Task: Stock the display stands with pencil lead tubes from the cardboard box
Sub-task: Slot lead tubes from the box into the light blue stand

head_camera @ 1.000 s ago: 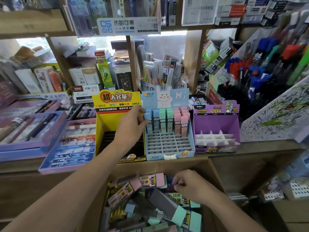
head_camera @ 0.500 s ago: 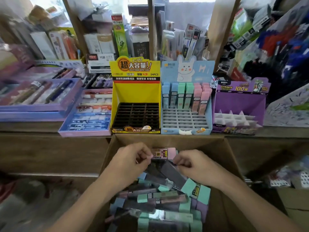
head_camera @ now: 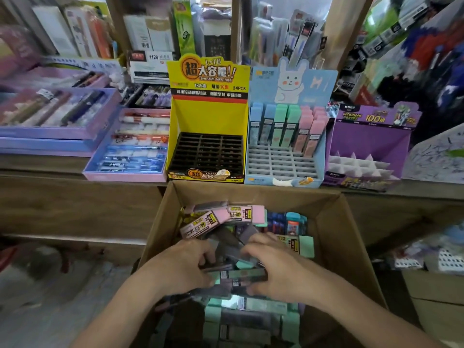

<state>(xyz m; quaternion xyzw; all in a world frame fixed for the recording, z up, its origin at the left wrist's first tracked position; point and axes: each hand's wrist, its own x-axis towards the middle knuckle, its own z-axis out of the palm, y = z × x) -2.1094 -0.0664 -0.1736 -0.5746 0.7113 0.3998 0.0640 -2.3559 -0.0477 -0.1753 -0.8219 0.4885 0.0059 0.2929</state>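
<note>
Two lilac trays of pens (head_camera: 57, 133) lay at the left end of the wooden counter (head_camera: 75, 167). Beside them stood the yellow display stand (head_camera: 208, 114), its black grid of slots empty. Close against its right side was the blue stand (head_camera: 313, 169) with a rabbit on its card. Blue, green and pink upright tubes (head_camera: 283, 126) filled its back rows, and the front slots stood empty. Right of that stood the purple stand (head_camera: 371, 139), with only white dividers showing inside.

Below the counter, just in front of the yellow and blue stands, sat the open cardboard box (head_camera: 160, 222), heaped with pencil lead tubes (head_camera: 246, 214) lying every which way. Both hands were down in that heap. The left hand (head_camera: 180, 267) had its fingers curled round a few dark tubes. The right hand (head_camera: 286, 272), close beside it, had fingers and thumb curled round a green-capped tube lying across between the two.
</note>
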